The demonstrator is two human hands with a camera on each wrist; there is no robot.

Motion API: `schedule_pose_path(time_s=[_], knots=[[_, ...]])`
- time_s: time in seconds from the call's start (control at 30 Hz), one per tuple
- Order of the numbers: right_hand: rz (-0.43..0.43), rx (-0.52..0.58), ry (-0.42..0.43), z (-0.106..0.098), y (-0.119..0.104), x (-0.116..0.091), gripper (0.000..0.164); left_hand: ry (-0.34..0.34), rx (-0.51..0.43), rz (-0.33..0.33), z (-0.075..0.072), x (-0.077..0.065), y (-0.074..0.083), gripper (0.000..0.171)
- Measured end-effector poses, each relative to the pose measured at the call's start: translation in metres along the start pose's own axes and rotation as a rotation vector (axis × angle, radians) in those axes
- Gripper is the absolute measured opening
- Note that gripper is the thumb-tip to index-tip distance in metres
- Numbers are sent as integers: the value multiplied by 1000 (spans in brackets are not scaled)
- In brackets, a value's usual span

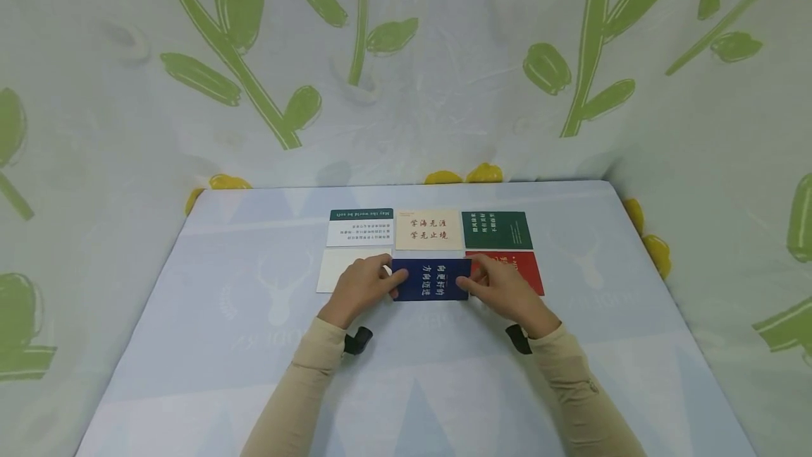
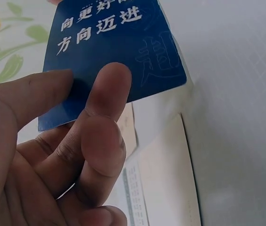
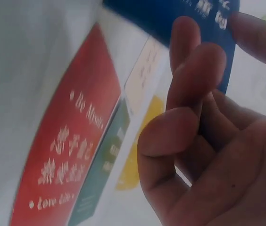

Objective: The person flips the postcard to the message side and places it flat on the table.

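Observation:
Both hands hold a dark blue card (image 1: 431, 282) with white Chinese lettering at its two short ends. My left hand (image 1: 361, 284) pinches its left end between thumb and fingers, and my right hand (image 1: 507, 288) pinches its right end. In the left wrist view, the blue card (image 2: 109, 52) is raised above the other cards. An off-white card (image 1: 331, 272) lies partly under the left hand. A red card (image 1: 523, 272) with pale lettering lies partly behind the right hand. Just behind the blue card is a cream card (image 1: 429, 230) with reddish-brown characters.
Beside the cream card in the back row lie a white card with a green band (image 1: 360, 231) and a dark green card (image 1: 497, 231). The pale table (image 1: 254, 386) has faint deer prints. A floral cloth wall (image 1: 438, 104) rises behind and at both sides.

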State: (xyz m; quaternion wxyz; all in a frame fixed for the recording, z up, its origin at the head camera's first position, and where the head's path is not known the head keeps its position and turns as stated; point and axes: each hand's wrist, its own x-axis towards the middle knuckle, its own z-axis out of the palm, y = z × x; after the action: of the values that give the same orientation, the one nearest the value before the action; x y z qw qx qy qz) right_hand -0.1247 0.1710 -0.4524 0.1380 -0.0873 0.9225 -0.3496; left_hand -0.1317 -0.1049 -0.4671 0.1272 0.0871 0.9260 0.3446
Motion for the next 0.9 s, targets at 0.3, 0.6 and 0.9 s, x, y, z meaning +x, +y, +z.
schedule_pose_path(time_s=[0.3,0.6,0.9], knots=[[-5,-29,6,0,1,-2,24,30,-14,-7,-1,-6,4,49],[-22,-37,25,-3,-2,-4,24,70,0,35,-5,-10,6,48],[-60,-38,91,-2,-2,-10,31,106,7,38,-7,-16,10,46]])
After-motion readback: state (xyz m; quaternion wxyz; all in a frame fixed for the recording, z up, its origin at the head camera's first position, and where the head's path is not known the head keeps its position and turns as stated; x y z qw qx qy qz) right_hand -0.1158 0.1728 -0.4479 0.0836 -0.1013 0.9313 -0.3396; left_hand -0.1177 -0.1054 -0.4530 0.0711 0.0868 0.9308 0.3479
